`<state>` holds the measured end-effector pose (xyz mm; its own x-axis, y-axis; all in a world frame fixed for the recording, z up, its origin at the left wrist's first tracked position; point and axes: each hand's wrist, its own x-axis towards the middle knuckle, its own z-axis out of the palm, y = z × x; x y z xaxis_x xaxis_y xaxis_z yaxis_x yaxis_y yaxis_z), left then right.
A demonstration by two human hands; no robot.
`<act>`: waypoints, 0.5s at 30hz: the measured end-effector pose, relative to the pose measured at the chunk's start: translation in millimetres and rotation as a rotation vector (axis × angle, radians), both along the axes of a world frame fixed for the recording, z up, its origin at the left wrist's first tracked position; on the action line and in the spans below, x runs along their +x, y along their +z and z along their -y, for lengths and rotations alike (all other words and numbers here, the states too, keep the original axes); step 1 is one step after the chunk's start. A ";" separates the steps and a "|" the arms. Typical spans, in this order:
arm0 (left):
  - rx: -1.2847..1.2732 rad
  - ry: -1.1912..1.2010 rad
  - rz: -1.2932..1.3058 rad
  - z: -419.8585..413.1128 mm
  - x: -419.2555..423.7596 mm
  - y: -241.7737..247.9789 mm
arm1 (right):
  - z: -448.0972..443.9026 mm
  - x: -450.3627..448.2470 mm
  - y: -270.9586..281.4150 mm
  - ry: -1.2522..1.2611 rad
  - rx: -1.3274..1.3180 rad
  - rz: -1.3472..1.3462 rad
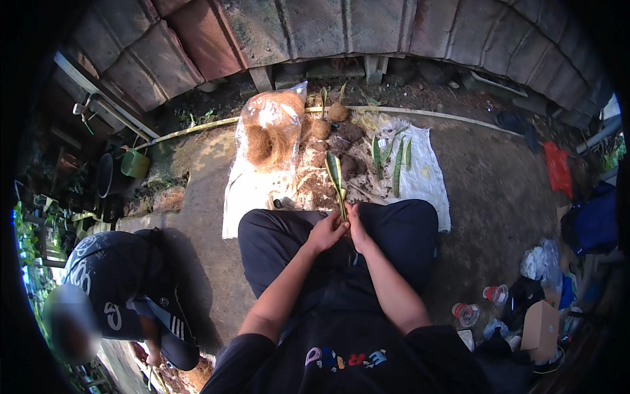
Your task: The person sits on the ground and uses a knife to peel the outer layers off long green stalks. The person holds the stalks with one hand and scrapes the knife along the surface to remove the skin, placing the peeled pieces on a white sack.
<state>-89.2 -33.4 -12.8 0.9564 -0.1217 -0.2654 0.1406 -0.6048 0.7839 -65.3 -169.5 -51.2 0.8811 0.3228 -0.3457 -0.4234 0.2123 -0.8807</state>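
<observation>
Above my lap, my left hand [329, 233] and my right hand [356, 227] close together around the base of a snake plant [334, 172] with upright, yellow-edged leaves. What lies between the palms is mostly hidden. On a white woven sack [433, 167] before me rest a clear plastic bag of brown coconut fibre [270, 133], dark clumps of soil [350, 166] and several loose snake plant leaves [397, 167]. Beyond them stand two round fibre-covered balls, one nearer [321, 129] and one farther [338, 112], with leaves rising from them.
A person [118, 285] bends over at the left. A green container [135, 163] hangs or stands at the upper left. A pole [433, 113] runs behind the sack, below roof tiles [315, 29]. Plastic cups [465, 314] and a cardboard box [540, 331] lie at the right.
</observation>
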 end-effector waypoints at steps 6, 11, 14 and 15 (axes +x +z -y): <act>-0.083 0.057 0.089 4.7 -3.6 4.0 | 10.5 7.7 -6.7 0.036 0.105 0.078; -0.146 0.110 -0.101 3.1 -2.6 16.2 | 11.6 8.9 11.5 -0.012 0.162 -0.075; -0.138 0.122 -0.090 2.3 -4.4 12.9 | 8.8 7.9 21.1 -0.048 0.225 -0.110; -0.145 0.134 -0.098 2.3 -4.5 9.8 | 8.9 7.9 21.3 -0.056 0.233 -0.114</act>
